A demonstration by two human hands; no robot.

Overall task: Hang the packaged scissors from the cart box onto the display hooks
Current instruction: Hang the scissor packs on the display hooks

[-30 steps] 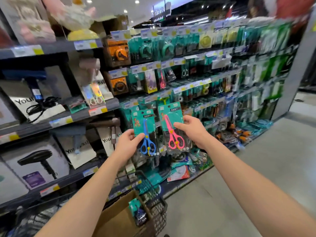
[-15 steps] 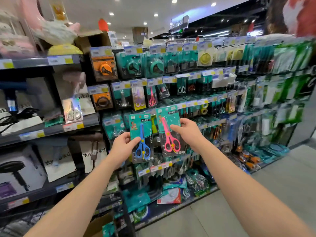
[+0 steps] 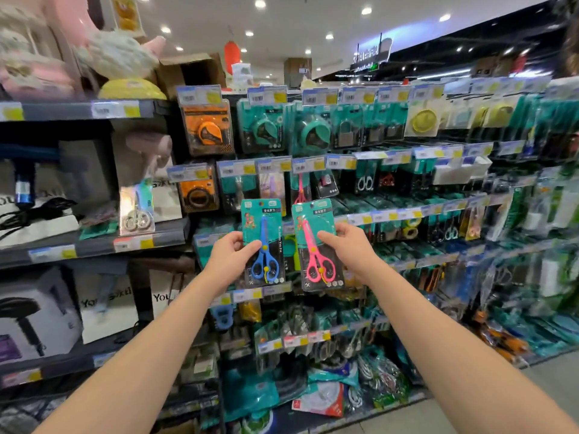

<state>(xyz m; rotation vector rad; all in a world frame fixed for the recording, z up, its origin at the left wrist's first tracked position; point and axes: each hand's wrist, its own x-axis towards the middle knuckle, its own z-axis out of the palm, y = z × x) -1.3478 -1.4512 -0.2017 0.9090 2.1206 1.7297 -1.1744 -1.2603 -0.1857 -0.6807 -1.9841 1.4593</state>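
Observation:
My left hand point(image 3: 230, 256) grips a teal pack of blue scissors point(image 3: 264, 242) by its left edge. A matching pack of pink scissors point(image 3: 315, 245) is held at its right edge by my right hand point(image 3: 347, 250). Both packs are upright, side by side, raised in front of the hook wall. Just above them a pink scissors pack point(image 3: 300, 187) hangs on a display hook under a price tag. The cart box is out of view.
Display hooks point(image 3: 369, 180) full of teal hardware packs fill the wall ahead and to the right. Shelves point(image 3: 94, 242) at left carry hair dryer boxes and a silver scissors pack point(image 3: 137, 211). Grey floor point(image 3: 557, 380) lies at lower right.
Both hands have lifted the two packs higher and closer to the hooks. The view has tilted up, so the cart and its box have dropped out of sight.

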